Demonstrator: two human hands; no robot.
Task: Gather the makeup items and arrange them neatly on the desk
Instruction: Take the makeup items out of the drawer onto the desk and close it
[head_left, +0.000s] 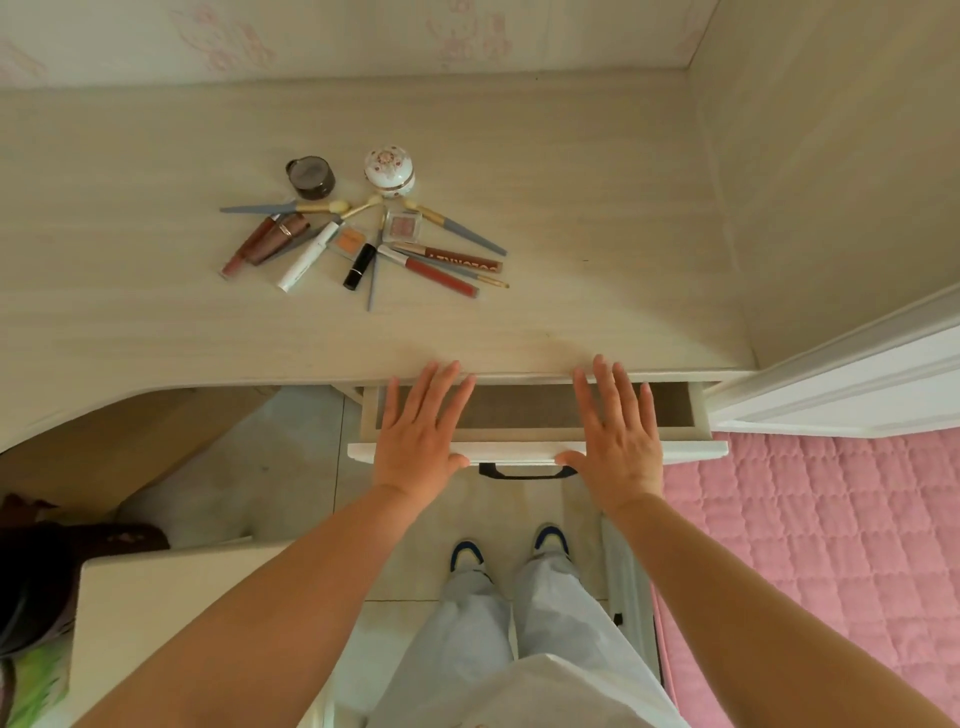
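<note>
A loose heap of makeup lies on the pale desk (571, 208): a dark round compact (310, 178), a white floral jar (390, 171), grey-handled brushes (457, 228), brown lip gloss tubes (265, 240), a white tube (305, 258), a black lipstick (359, 267), a square blush pan (401, 226) and red gloss tubes (434, 273). Nearer me, a drawer (696, 451) stands pulled out; the part of its inside that shows holds nothing. My left hand (420, 431) and my right hand (621, 431) hover flat, fingers straight, over the drawer's front edge.
A black handle (522, 472) hangs on the drawer front. A pink quilted bed (831, 545) lies to the right, past a white frame (857, 384). A white stool (171, 613) stands lower left beside dark clothing (41, 571). A side wall (831, 182) closes the desk's right.
</note>
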